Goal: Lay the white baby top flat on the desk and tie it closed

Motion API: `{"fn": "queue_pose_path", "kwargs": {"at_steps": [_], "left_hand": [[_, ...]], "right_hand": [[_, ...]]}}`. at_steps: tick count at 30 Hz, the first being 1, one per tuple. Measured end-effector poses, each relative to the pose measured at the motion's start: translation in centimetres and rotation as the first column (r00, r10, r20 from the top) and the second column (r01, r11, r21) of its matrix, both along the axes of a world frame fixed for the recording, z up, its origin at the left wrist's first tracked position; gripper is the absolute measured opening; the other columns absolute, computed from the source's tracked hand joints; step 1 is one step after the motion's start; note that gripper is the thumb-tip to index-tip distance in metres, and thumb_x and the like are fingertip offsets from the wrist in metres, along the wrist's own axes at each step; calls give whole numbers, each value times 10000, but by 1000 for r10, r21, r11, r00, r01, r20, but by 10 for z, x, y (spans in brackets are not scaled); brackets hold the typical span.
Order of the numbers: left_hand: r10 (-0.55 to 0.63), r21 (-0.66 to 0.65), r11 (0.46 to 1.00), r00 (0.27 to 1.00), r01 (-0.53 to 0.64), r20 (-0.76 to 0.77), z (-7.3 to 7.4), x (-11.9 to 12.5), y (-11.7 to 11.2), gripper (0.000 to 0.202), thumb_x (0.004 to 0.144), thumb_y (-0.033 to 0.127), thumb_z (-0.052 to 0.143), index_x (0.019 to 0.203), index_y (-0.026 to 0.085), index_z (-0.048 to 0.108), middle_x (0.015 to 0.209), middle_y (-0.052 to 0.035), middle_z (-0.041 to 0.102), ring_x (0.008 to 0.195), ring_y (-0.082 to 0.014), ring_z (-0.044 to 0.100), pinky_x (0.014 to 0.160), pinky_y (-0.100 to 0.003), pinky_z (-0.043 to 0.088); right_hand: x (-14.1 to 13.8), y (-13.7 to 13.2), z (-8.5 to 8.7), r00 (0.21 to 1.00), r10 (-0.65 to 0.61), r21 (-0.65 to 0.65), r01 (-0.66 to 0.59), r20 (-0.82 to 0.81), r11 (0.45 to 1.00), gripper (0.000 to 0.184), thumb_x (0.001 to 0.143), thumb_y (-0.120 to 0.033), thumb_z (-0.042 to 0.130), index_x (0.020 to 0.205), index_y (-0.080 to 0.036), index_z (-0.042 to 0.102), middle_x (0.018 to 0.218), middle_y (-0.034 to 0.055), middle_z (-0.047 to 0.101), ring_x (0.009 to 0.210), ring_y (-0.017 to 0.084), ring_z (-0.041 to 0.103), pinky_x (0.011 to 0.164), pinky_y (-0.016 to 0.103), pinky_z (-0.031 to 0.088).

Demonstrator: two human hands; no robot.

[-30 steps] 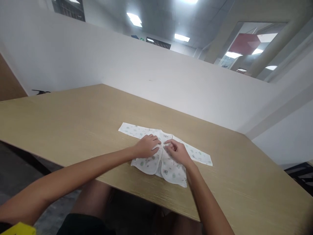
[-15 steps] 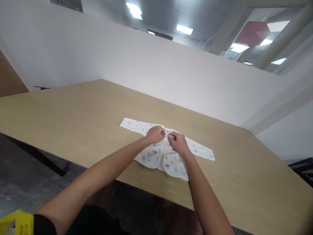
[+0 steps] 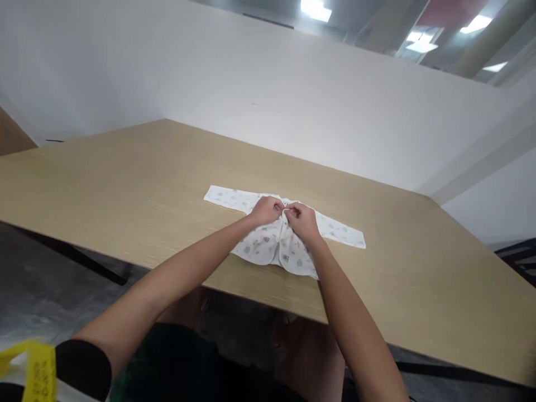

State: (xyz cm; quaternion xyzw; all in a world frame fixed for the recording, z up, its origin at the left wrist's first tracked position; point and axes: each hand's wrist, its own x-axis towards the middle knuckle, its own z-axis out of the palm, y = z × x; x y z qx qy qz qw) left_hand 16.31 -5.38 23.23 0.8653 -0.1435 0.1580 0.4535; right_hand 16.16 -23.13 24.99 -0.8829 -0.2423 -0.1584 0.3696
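A small white baby shirt (image 3: 268, 245) with a pale printed pattern lies flat on a light wooden table (image 3: 125, 184), both sleeves spread out to the sides. My left hand (image 3: 265, 210) and my right hand (image 3: 300, 218) meet at the neckline, where the shirt's front opening begins. The fingers of both hands are pinched together on the fabric edges there. Their knuckles hide the collar itself.
A white partition wall (image 3: 251, 95) runs behind the table and turns at the right. The table's near edge (image 3: 268, 304) lies just below the shirt's hem. Dark floor and a table leg (image 3: 71, 254) show at the left. A yellow tag (image 3: 37, 368) sits at bottom left.
Both hands have slid from the chest of the shirt up to its neckline and closed into pinches. The view has tilted downward a little.
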Motion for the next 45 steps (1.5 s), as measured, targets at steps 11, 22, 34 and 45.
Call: {"fn": "queue_pose_path", "kwargs": {"at_steps": [11, 22, 34, 45], "left_hand": [[-34, -48, 998, 998, 37, 55, -4, -4, 6, 401, 786, 109, 622, 1172, 149, 723, 874, -8, 728, 719, -129, 597, 696, -239, 432], [-2, -58, 998, 1000, 2, -6, -3, -3, 9, 334, 840, 200, 643, 1163, 156, 716, 949, -31, 737, 801, -133, 634, 754, -234, 449], [-31, -59, 998, 999, 33, 33, -5, -2, 13, 369, 793, 125, 621, 1147, 164, 716, 889, -6, 704, 737, -107, 581, 716, -233, 428], [-92, -31, 995, 993, 94, 76, -10, 1, 11, 470, 808, 116, 588, 1271, 172, 652, 892, -10, 680, 725, -116, 576, 690, -227, 436]], "right_hand": [[5, 13, -15, 1000, 6, 73, -6, 0, 997, 178, 879, -128, 590, 1035, -134, 675, 982, 21, 697, 827, 117, 568, 838, 247, 445], [-12, 48, -6, 957, -284, -215, 266, -55, 940, 225, 970, -139, 550, 1181, -169, 625, 1142, 55, 619, 996, 173, 526, 914, 340, 450], [-17, 52, -13, 953, -303, -193, 295, -11, 936, 233, 999, -151, 504, 1202, -201, 606, 1207, 59, 601, 1046, 201, 554, 882, 351, 470], [21, 9, -9, 991, 101, 20, -100, -87, 995, 267, 791, -111, 631, 1047, -128, 702, 963, 20, 704, 804, 120, 578, 804, 251, 448]]}}
